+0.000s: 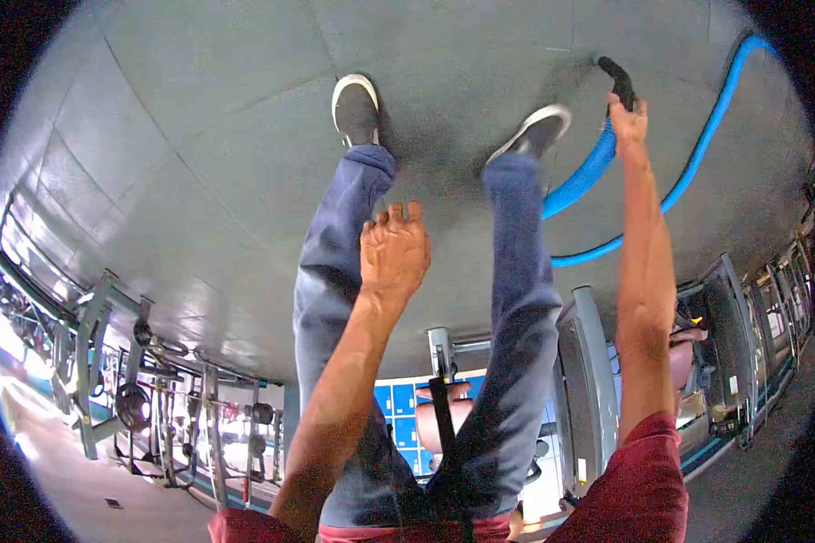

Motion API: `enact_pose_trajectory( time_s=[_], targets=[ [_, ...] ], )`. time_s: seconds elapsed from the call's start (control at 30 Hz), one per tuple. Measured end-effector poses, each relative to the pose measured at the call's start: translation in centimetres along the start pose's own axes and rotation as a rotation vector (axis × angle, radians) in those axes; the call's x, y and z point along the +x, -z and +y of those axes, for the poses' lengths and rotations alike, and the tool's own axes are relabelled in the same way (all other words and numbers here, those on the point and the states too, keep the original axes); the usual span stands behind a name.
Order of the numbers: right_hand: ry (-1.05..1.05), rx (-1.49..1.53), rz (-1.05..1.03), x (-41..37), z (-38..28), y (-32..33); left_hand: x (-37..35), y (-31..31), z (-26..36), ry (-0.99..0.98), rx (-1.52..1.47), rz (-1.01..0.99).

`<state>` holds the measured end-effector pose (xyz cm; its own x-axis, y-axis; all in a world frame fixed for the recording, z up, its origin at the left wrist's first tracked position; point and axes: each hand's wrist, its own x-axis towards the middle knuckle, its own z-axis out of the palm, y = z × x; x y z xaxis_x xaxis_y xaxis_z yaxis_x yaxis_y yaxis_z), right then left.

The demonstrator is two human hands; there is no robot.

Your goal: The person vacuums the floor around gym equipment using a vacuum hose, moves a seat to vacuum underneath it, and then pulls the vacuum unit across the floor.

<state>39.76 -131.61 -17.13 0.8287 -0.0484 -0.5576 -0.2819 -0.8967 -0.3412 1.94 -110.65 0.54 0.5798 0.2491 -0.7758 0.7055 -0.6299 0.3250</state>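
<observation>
My right hand [630,125] is wrapped round the black, bent end piece [618,78] of a blue vacuum hose [581,181], well out to the right of my right shoe. The tip of the black piece points at the grey floor; whether it touches is hard to make out. From the grip, the thick hose curves back behind my right leg. My left hand [396,252] hangs before my left leg, back of the hand towards me. Its fingers are curled in, and no object shows in them.
A thinner-looking stretch of blue hose [697,167] loops over the grey floor [217,118] on the right. My dark shoes [357,109] stand apart. Gym machines [598,362] and weight racks [136,407] line the area behind me, with blue lockers [405,433] seen between my legs.
</observation>
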Motion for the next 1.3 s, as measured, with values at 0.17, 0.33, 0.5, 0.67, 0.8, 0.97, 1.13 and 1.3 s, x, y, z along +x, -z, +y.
enact_pose_trajectory(
  time_s=[0.17, 0.33, 0.5, 0.67, 0.8, 0.97, 1.13, 1.3],
  targets=[
    [-0.035, 0.125, -0.018, -7.5, -2.9, -4.9, -2.5, -5.9, 1.7, -0.079, 0.013, -0.095],
    [0.124, 0.041, -0.024, -11.2, -3.2, -7.8, -3.3, -7.0, 2.9, -0.067, -0.075, -0.129],
    [0.201, -0.165, -0.049, -12.3, -3.4, -9.2, -3.5, -7.9, 3.4, -0.044, -0.073, -0.170],
    [0.261, -0.087, -0.089, -16.8, -7.5, -7.4, -3.4, -8.0, 3.2, -0.039, -0.052, -0.137],
    [0.244, -0.088, -0.050, -14.7, -8.7, -7.3, -3.5, -7.7, 3.1, -0.056, -0.061, -0.122],
    [0.228, -0.164, -0.123, -13.7, -8.3, -9.0, -3.4, -7.0, 2.7, -0.058, -0.053, -0.100],
    [0.323, -0.186, -0.141, -18.1, -9.8, -10.6, -3.2, -6.5, 2.4, -0.063, -0.077, -0.066],
    [0.391, -0.167, -0.039, -17.3, -9.0, -10.1, -2.8, -6.0, 1.1, -0.089, 0.035, 0.056]
  ],
)
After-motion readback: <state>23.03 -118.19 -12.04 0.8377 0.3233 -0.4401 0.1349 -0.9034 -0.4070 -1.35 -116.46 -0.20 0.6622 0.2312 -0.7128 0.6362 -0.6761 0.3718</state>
